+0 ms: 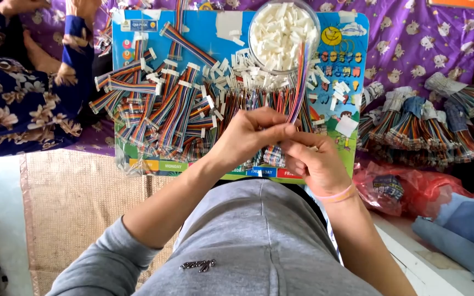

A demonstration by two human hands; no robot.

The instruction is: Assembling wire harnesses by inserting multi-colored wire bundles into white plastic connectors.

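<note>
My left hand (245, 137) and my right hand (314, 161) meet over the near edge of a colourful board (357, 33). Together they pinch the lower end of a rainbow ribbon cable (301, 82) that stands up toward a round clear bowl (312, 19) full of small white plastic connectors (281, 33). My right wrist wears a pink band (337, 195). Many finished rainbow cables with white ends (160, 104) lie spread across the board's left half. Loose white connectors (231, 71) lie below the bowl.
Another person in a blue floral garment (12, 104) sits at the far left, a hand near the board's corner. Bundles of banded cables (418, 126) lie at right on purple cloth. A red plastic bag (407, 189) and a woven mat (72, 203) flank me.
</note>
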